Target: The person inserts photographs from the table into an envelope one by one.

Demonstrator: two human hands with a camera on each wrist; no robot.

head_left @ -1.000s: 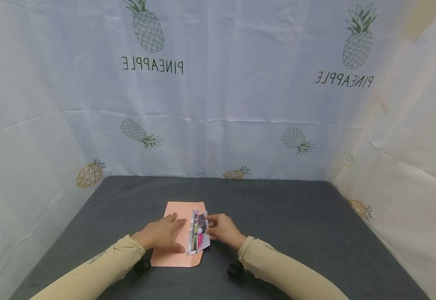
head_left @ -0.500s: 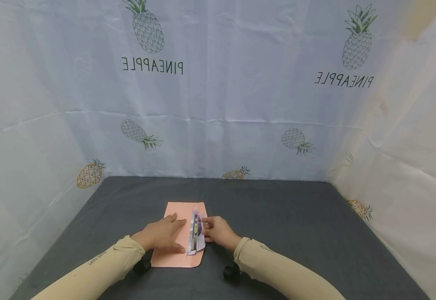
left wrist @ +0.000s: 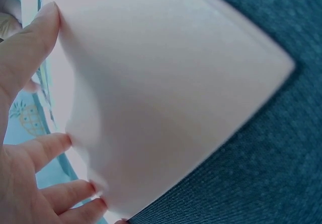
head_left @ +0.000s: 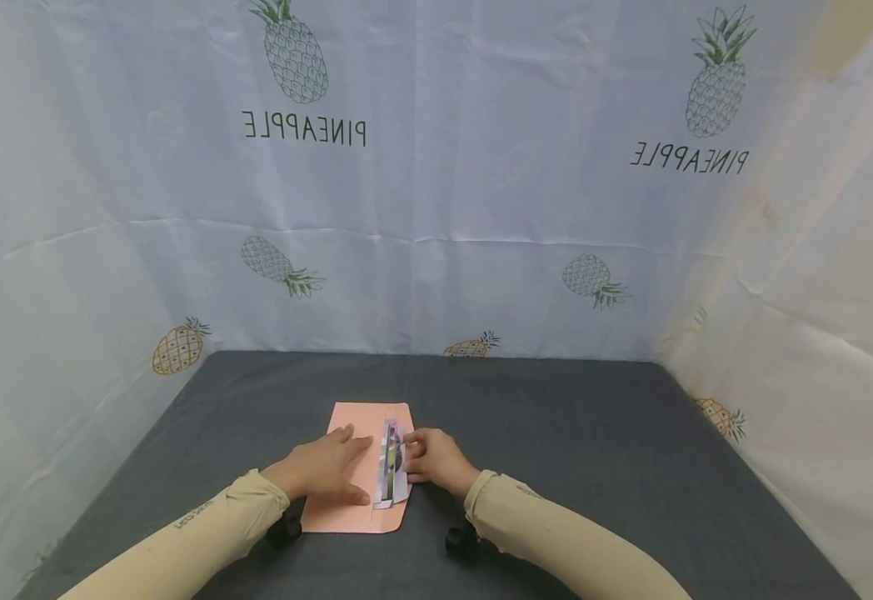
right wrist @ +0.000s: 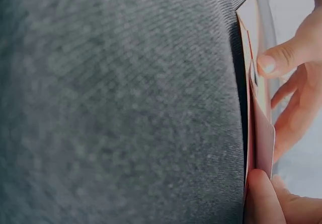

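Observation:
A peach paper envelope (head_left: 351, 418) lies flat on the dark cloth, its mouth and flap toward the right. Printed photos (head_left: 390, 471) show as a narrow strip at that mouth, mostly covered by the envelope. My left hand (head_left: 324, 468) rests on the envelope with fingers spread; in the left wrist view the paper (left wrist: 166, 83) bulges slightly beside its fingertips. My right hand (head_left: 442, 463) pinches the outer edge of the photos. Seen from the right wrist, its thumb (right wrist: 264, 199) is against a pale card edge (right wrist: 264, 138); how many sheets it pinches cannot be told.
A dark grey cloth (head_left: 556, 450) covers the table around the envelope. White curtains (head_left: 481, 192) printed with pineapples enclose the back and sides. Black wrist-worn devices (head_left: 461, 542) sit under both forearms.
My right hand has moved slightly left, sliding the photos further into the envelope, so less of the picture shows. The left hand and envelope have stayed in place.

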